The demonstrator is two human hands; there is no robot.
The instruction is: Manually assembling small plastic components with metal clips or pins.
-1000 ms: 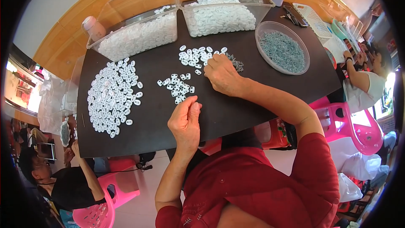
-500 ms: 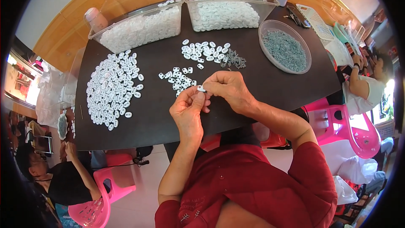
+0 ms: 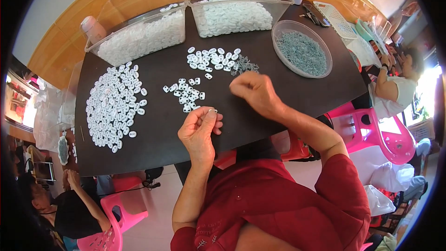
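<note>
My left hand [image 3: 200, 130] hovers over the near edge of the dark table [image 3: 162, 130], its fingertips pinched on a small white plastic piece [image 3: 213, 110]. My right hand [image 3: 253, 90] is loosely closed above the table, just below a small heap of grey metal bits [image 3: 245, 66]; whether it holds anything is hidden. A small cluster of white pieces [image 3: 186, 94] lies just beyond my left hand. A second cluster of white pieces [image 3: 211, 59] sits further back. A large spread of white pieces [image 3: 114, 107] covers the left side of the table.
Two clear bins full of white pieces [image 3: 139, 35] [image 3: 232, 16] line the far edge. A round clear bowl of grey metal bits [image 3: 302, 49] stands at the right. Pink plastic chairs [image 3: 385, 130] and seated people flank the table on both sides.
My hands were together over the near table half a second ago. My right hand has since moved away toward the grey bits, while my left hand stays with the white piece.
</note>
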